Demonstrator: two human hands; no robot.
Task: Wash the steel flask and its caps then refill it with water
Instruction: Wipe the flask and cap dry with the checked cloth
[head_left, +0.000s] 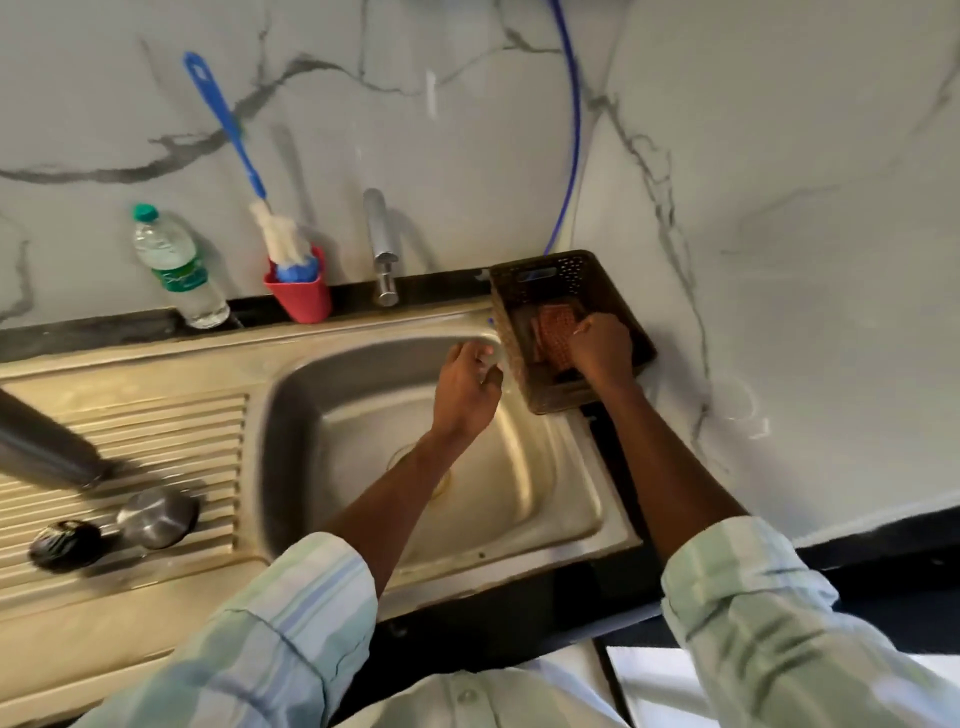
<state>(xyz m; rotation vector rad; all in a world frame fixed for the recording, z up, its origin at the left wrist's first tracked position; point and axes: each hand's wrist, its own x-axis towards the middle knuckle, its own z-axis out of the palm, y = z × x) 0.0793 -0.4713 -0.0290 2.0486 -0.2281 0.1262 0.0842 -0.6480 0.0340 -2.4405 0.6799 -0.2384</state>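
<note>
Your steel flask (44, 441) lies on its side on the draining board at the far left, dull grey and blurred, with the steel cap (158, 517) and the black cap (65, 543) just beside it, likely set there to keep the sink (363, 384) free. Your right hand (602, 351) reaches into the brown basket (571, 270), fingers curled down on a reddish scrubber (553, 332). Your left hand (467, 382) hovers over the basin, fingers loosely bent, seemingly gripping nothing.

The steel sink (545, 499) looks brushed and dull, its drainboard (156, 441) ribbed. The tap (382, 249) is polished chrome. The brown basket (550, 270) is perforated plastic; the wall (779, 208) is glossy veined marble.
</note>
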